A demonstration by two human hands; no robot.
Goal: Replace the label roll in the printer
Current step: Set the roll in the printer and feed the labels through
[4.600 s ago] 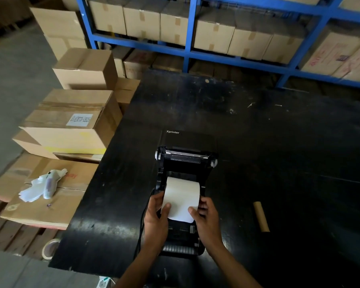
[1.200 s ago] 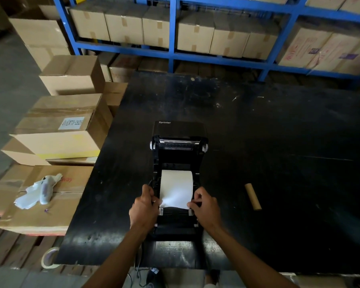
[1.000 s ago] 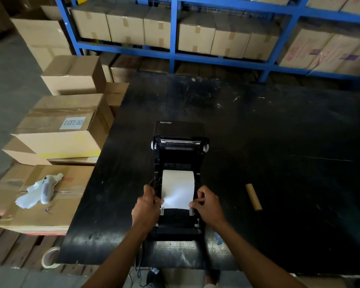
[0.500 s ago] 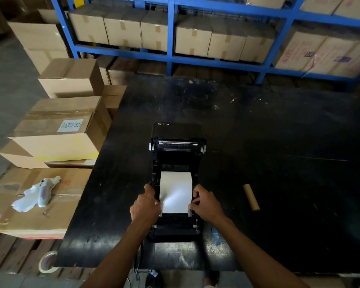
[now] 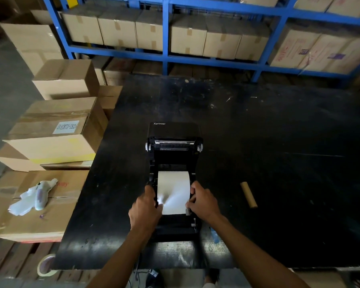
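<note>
A black label printer [image 5: 175, 161] stands on the black table [image 5: 268, 142] with its lid tipped back. A white label roll [image 5: 173, 188] lies in its bay, and the loose end of the labels is drawn forward over the front. My left hand [image 5: 146, 208] pinches the left edge of the label strip beside the guide. My right hand [image 5: 203, 201] pinches the right edge at the other guide. An empty brown cardboard core [image 5: 248, 194] lies on the table to the printer's right.
Stacked cardboard boxes [image 5: 56, 129] stand left of the table, one carrying a white tool on crumpled paper [image 5: 34, 196]. A tape roll [image 5: 46, 265] lies on the floor at the lower left. Blue shelving [image 5: 164, 57] with several boxes runs behind the table.
Both hands have stayed at the sides of the label strip and drawn it slightly forward over the printer's front. The view has shifted a little.
</note>
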